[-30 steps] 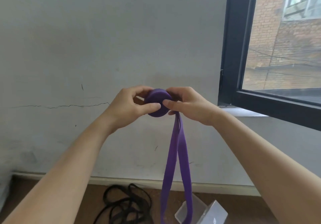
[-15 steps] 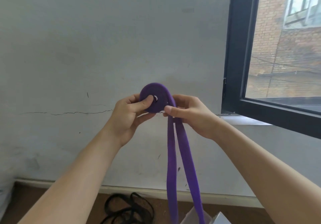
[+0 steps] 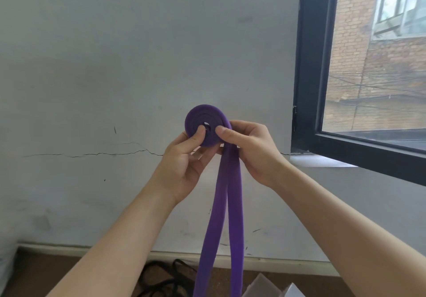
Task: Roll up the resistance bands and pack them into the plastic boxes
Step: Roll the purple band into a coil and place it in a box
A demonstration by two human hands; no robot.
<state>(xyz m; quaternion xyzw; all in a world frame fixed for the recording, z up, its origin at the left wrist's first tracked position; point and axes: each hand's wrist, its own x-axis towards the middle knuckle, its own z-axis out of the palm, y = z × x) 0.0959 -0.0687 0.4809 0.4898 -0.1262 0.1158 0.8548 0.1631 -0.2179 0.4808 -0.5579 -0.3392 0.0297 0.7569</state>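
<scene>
Against grey wall [image 3: 115, 66], left hand [image 3: 182, 167] and right hand [image 3: 251, 151] pinch coiled purple band [image 3: 204, 121]

Left hand [image 3: 182, 165] and right hand [image 3: 251, 151] raised together; thumbs pressing inward.

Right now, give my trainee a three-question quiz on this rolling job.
1. True or false: the purple band is fully rolled.
2. Which hands pinch the coil? A) left only B) right only C) both
3. What lies on the floor left of the hanging strands?

Key
1. False: two strands hang from the coil.
2. C: left hand and right hand, thumbs on its face.
3. A black band, unrolled.
</scene>
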